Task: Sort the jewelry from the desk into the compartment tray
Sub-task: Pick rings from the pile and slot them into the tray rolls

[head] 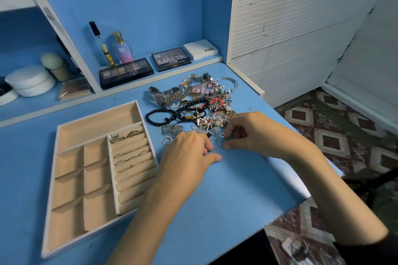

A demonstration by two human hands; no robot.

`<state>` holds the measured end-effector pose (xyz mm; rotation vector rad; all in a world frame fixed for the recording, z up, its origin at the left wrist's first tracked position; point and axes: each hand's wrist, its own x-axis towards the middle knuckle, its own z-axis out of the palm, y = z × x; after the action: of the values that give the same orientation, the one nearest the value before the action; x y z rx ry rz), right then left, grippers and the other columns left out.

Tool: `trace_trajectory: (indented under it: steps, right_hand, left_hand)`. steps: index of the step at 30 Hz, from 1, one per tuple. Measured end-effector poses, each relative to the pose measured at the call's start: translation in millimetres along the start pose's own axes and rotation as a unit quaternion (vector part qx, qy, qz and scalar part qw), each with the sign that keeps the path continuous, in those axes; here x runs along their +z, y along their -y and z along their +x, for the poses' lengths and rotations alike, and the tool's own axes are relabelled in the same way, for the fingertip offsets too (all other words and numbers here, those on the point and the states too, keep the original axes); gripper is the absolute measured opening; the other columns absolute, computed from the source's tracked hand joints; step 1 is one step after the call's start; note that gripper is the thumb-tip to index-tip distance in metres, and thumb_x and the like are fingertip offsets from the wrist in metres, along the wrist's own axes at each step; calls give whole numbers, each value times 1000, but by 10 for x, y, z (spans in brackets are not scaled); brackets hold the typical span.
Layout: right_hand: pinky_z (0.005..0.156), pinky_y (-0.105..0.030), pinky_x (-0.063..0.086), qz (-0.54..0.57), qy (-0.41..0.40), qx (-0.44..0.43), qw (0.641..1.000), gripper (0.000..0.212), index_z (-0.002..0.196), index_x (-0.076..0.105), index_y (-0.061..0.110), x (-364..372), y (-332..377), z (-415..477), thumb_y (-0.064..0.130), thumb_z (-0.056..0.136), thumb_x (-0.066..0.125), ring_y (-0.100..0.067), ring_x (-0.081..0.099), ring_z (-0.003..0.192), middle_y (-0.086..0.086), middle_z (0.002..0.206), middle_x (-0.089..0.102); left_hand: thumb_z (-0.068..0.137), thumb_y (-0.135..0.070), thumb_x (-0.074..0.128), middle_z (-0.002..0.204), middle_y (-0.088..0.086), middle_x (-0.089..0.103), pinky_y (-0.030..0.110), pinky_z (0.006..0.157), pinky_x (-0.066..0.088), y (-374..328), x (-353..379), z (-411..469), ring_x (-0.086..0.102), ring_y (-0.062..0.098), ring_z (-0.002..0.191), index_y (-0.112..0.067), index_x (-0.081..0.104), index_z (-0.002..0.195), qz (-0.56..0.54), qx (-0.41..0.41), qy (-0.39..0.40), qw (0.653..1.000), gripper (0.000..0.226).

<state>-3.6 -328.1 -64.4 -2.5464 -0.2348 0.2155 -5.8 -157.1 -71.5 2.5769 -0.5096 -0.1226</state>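
A person's two bare hands work at the near edge of a jewelry pile (200, 105) on a blue desk (226, 189). The left hand (187, 153) lies palm-down w/ fingers curled together, tips on thin wire hoops (217, 146) at the pile's near edge; the right hand (249, 133), just right of it, pinches the same tangle of hoops btwn thumb and forefinger. Whether either hand has lifted a piece clear of the desk can't be told.

The pile sits centre-right, far of the hands: a steel watch (163, 97) at far left, a black bead bracelet (160, 116) near it, pink beads (203, 90) and a silver bangle (228, 83) at the far side.

The compartment tray (56, 142), beige-lined, lies to the left of the hands. Its ring-roll section on the right holds several rings (127, 135); the small square cells and the long far slot show only lining.

On the far shelf: eyeshadow palettes (127, 72), perfume bottle (122, 50).
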Motion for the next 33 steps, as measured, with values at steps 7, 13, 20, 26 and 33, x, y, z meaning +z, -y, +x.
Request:
trace_trajectory:
  steps: [7,13,20,26,33]
  right_hand:
    - [59,-14,39,21,-15,-13,1000,22,79,54,25,13,63,-21,16,76,75,-1,49,61,7,71,57]
    - [61,-11,41,39,-66,-18,997,16,85,69,22,-19,82,-2,12,75,75,5,53,59,13,67,59]
    - [57,-3,38,65,-141,-37,987,8,80,76,15,-4,152,40,10,75,75,12,55,60,15,62,62]
    - [54,-8,38,126,-175,-51,975,4,77,75,17,130,222,95,14,76,75,0,54,57,8,59,63]
    - [47,-17,34,254,-141,-89,953,6,77,71,20,460,614,282,15,80,71,-7,45,48,-14,62,63]
  left_hand:
    - [76,-40,70,78,-9,58,24,64,38,-7,-3,-3,51,9,75,-23,64,90,-23,-11,-3,1000,23]
    - [73,-33,75,71,-13,58,24,66,44,-9,35,-9,53,9,69,-27,55,77,-73,-22,-4,997,20]
    - [74,-20,74,61,-12,59,17,62,44,16,35,-33,51,1,54,-22,66,82,-120,8,-17,993,12]
    - [73,-17,75,61,-15,66,3,59,41,166,-242,-189,58,-5,58,-22,74,74,-190,1,-93,977,5]
    - [70,-23,74,77,-20,67,14,60,48,740,-653,-529,59,6,66,-35,70,74,-186,-40,-211,959,14]
